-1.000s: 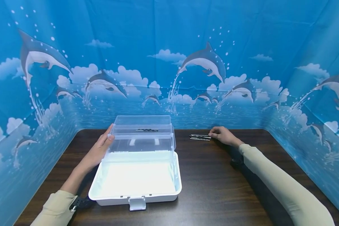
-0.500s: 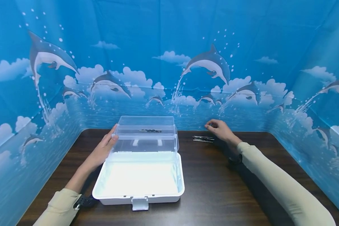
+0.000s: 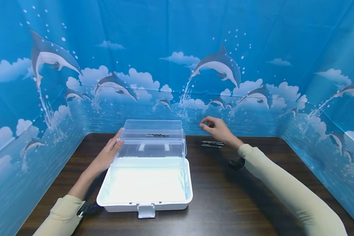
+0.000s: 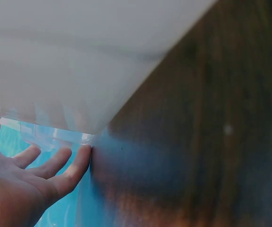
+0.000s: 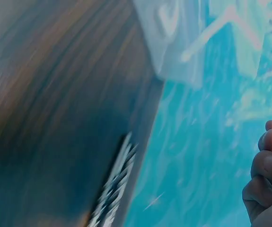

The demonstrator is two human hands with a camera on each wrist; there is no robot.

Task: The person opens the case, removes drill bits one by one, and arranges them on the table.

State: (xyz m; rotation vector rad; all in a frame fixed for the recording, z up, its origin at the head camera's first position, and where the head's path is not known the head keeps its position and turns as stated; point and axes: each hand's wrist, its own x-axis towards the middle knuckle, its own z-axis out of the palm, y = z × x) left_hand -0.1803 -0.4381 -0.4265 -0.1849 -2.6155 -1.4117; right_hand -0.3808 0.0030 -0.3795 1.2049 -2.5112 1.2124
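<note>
A white box with a bright interior stands left of centre, its clear tiered trays raised at the back. My left hand holds the left side of these trays, thumb in front and fingers behind. In the left wrist view, its fingers are spread beside the clear plastic. Several spiral-fluted drill bits lie in an upper tray. More drill bits lie on the table to the right of the box. Above them, my right hand is raised with thumb and fingers curled together; I cannot tell whether they pinch something.
The dark wooden table ends at the back against a blue dolphin-print curtain, which also hangs at both sides. A white latch hangs at the front of the box.
My right hand has lifted off the drill bits on the table and moved up and left, towards the box. The left hand keeps its hold on the trays. The head view has shifted slightly.
</note>
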